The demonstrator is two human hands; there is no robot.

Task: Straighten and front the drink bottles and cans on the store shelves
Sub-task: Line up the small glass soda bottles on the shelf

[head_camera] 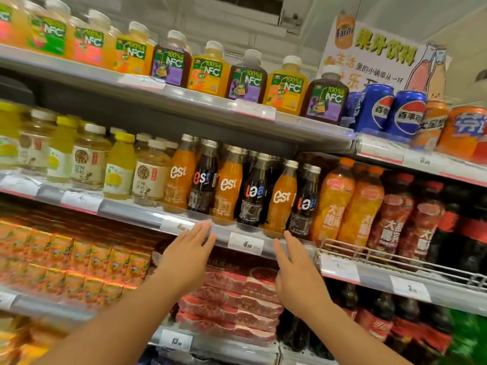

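Both hands are flat with straight fingers and hold nothing: the left hand point(188, 255) and right hand point(295, 270) reach up at lower centre, fingertips at the shelf edge point(224, 234) with its glossy plastic price strip. Just above stands a row of slim, smooth bottles point(229, 185), orange and dark by turns, metal-capped. Squat juice bottles point(208, 72) line the upper shelf; round cans point(405, 117) sit upper right.

Both bare forearms reach up and forward. The left hand point(188, 248) and right hand point(295, 270) are raised apart, fingers straight and together, holding nothing.
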